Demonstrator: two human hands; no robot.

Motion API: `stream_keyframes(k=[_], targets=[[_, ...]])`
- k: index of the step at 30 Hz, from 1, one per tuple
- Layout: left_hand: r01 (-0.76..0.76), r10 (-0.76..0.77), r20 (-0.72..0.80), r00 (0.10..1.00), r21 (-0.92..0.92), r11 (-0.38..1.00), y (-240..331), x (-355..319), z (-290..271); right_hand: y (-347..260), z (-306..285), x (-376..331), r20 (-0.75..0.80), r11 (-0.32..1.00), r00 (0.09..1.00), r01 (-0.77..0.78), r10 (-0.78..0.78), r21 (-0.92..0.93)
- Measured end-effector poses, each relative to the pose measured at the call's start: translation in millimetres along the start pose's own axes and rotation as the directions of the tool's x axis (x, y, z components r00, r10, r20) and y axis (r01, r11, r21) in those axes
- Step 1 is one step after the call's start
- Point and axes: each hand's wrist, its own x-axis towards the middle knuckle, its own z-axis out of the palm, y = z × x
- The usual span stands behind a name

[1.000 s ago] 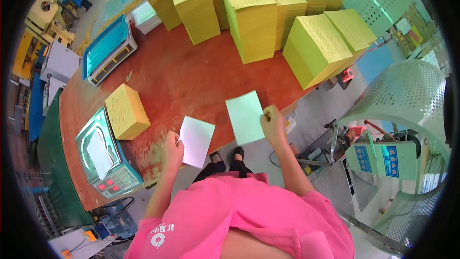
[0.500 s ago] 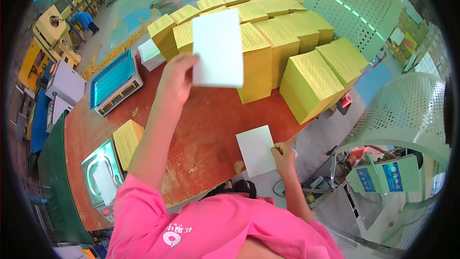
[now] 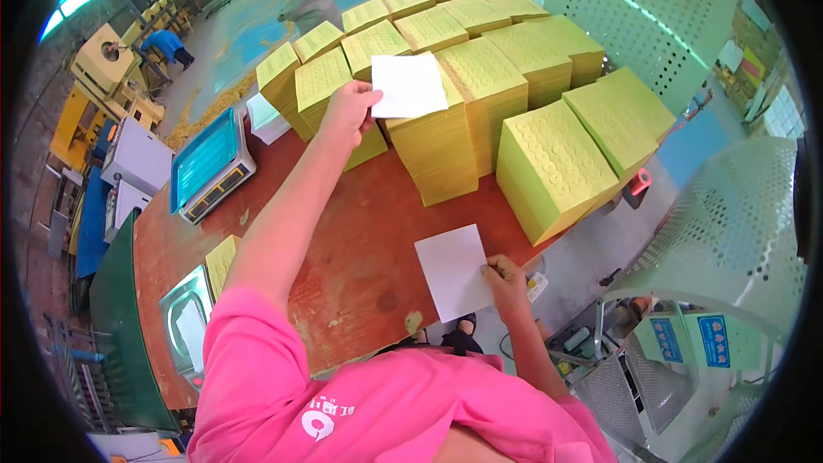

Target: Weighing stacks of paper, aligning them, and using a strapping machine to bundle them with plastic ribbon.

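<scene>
Where the red tabletop (image 3: pixel 351 279) lies bare, we find open room between the left forearm (image 3: pixel 296 206) and the right-hand stacks (image 3: pixel 557 163). The near edge of the tabletop runs just in front of the body; past its right edge we see grey floor (image 3: pixel 570 270). The right hand (image 3: pixel 507 285) is beyond that edge, its thumb and fingers pinched on the right side of a white sheet (image 3: pixel 454 273). This sheet overlaps the table edge in view. The left hand (image 3: pixel 350 113) pinches the left side of a second sheet (image 3: pixel 409 86), which covers part of the top of the tall front stack (image 3: pixel 435 163); we cannot tell whether they touch.

Compared with half a second ago, we see the second sheet set further back over the stack and foreshortened, where it stood facing the camera before. The right hand and its sheet hold nearly the same position.

Yellow stacks in close rows block the far side of the table. To the left we have a scale with a blue tray (image 3: pixel 206 159), a white pile (image 3: pixel 267 118) beside it, and a smaller scale (image 3: pixel 195 287), partly hidden by the pink sleeve (image 3: pixel 253 343). A perforated metal drum (image 3: pixel 720 231) bounds the right side.
</scene>
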Motion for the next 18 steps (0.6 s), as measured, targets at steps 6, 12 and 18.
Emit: stream_keyframes(k=[6, 12, 18], targets=[[-0.065, 0.074, -0.140, 0.987, 0.068, 0.996, -3, -21, 19, 1, -12, 17, 0.168, 0.999, 0.985, -0.047, 0.047, -0.006], [-0.091, 0.140, -0.192, 0.971, 0.246, 0.965, 6, -26, 30, -1, -18, 22, 0.252, 0.996, 0.964, -0.085, 0.087, -0.017], [-0.114, 0.184, -0.212, 0.960, 0.304, 0.946, 5, -16, 34, 1, -20, 25, 0.293, 0.990, 0.947, -0.142, 0.132, 0.014]])
